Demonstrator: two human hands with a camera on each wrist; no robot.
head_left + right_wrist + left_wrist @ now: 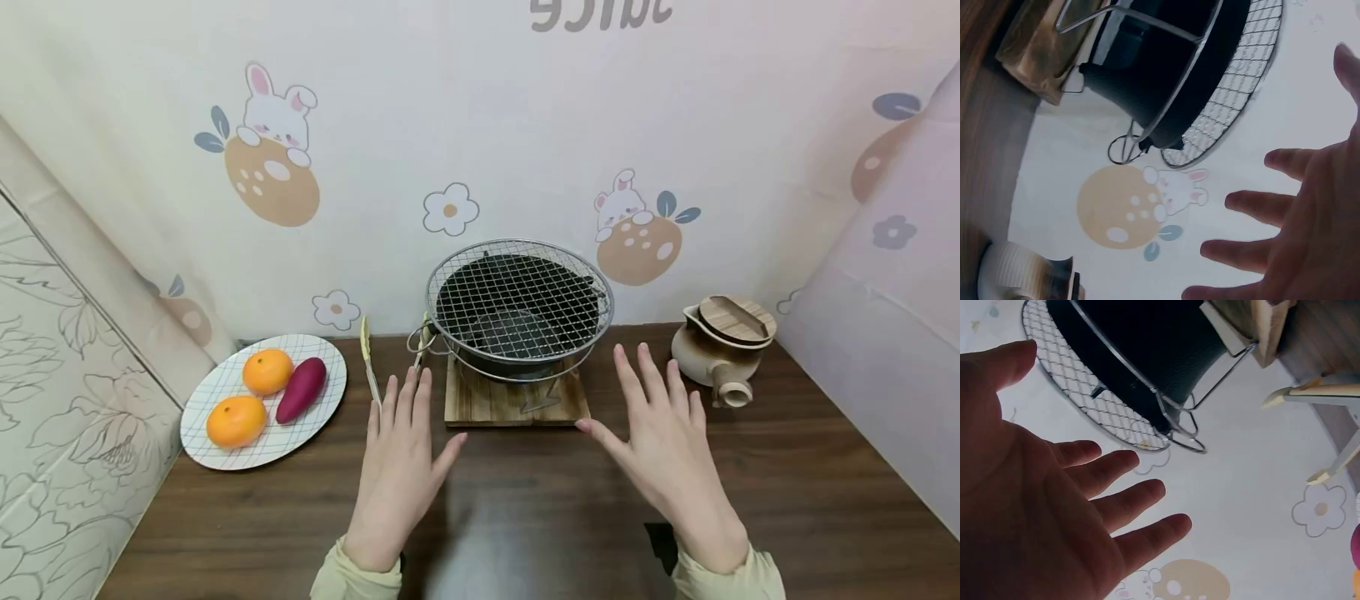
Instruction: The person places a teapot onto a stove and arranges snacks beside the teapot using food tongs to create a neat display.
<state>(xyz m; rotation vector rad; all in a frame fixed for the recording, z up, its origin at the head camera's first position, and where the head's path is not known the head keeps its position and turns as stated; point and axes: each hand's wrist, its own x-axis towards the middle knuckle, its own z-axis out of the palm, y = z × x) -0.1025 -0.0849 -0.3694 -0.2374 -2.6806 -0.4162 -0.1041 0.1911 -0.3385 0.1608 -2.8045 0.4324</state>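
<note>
In the head view my left hand [399, 467] is held over the table with fingers spread, holding nothing. It overlaps the lower part of a pair of tongs [369, 367] with yellowish tips. My right hand [667, 446] is likewise spread and holds nothing, between the grill and the clay teapot. A black tabletop grill [517, 364] with a round wire mesh [525, 292] on top stands on a wooden board [480, 404], beyond and between both hands. Each wrist view shows straight fingers [1129, 500] [1254, 209] apart from the grill.
At the left, a checked plate [197, 417] carries two oranges [237, 422] and a purple sweet potato [302, 390]. A clay teapot [686, 350] with a wooden lid [720, 317] and side handle stands at the back right. A printed cloth [510, 125] hangs behind the table [540, 517].
</note>
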